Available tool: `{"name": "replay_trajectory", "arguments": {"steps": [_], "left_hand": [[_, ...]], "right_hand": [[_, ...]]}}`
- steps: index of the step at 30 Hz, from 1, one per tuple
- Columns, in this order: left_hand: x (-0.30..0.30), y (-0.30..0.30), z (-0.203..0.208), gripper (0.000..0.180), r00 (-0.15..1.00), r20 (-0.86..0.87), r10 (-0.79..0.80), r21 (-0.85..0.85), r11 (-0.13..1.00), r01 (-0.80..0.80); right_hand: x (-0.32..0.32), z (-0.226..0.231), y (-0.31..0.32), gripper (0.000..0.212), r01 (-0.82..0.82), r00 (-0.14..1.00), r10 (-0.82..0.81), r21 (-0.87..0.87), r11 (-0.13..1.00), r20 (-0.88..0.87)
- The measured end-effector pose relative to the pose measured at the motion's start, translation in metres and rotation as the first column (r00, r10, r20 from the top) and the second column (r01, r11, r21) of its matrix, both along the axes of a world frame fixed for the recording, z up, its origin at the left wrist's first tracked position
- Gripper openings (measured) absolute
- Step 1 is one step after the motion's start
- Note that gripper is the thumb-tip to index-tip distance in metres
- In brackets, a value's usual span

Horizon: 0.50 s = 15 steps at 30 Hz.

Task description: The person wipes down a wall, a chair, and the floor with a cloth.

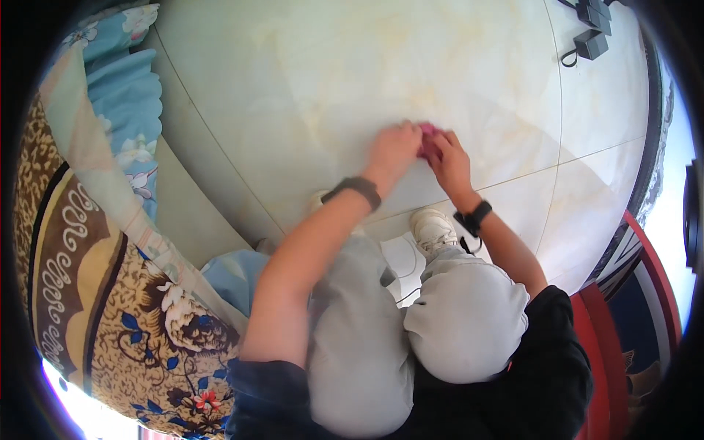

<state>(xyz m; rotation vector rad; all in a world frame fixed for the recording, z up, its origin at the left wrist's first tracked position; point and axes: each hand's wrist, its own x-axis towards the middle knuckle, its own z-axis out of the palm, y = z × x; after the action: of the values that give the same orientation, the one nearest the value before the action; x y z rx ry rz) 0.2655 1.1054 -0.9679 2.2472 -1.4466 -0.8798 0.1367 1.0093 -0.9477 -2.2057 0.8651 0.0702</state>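
Small magenta item, perhaps cloth, lay between the two hands, over the pale tiled floor beyond the right shoe; floor contact could not be told. Left hand sat against its left side, blurred, fingers hidden; could not tell whether it gripped. Right hand pinched the right side, thumb and fingers bent inward. Neither hand was clearly nearer. The visible part ran roughly away from the body; full long axis was covered.
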Motion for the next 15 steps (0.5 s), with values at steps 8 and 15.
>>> {"name": "replay_trajectory", "arguments": {"steps": [8, 15], "left_hand": [[-0.024, -0.018, 0.006, 0.015, 0.982, 0.178, -0.060, 0.033, 0.998, 0.055], [0.047, -0.086, 0.003, 0.008, 0.953, 0.256, 0.162, -0.115, 0.984, -0.136]], "right_hand": [[-0.015, -0.006, -0.007, 0.028, 0.080, 0.992, -0.069, -0.104, 0.991, 0.106], [0.072, -0.007, -0.078, 0.038, 0.015, 0.998, -0.008, -0.139, 0.990, 0.055]]}}
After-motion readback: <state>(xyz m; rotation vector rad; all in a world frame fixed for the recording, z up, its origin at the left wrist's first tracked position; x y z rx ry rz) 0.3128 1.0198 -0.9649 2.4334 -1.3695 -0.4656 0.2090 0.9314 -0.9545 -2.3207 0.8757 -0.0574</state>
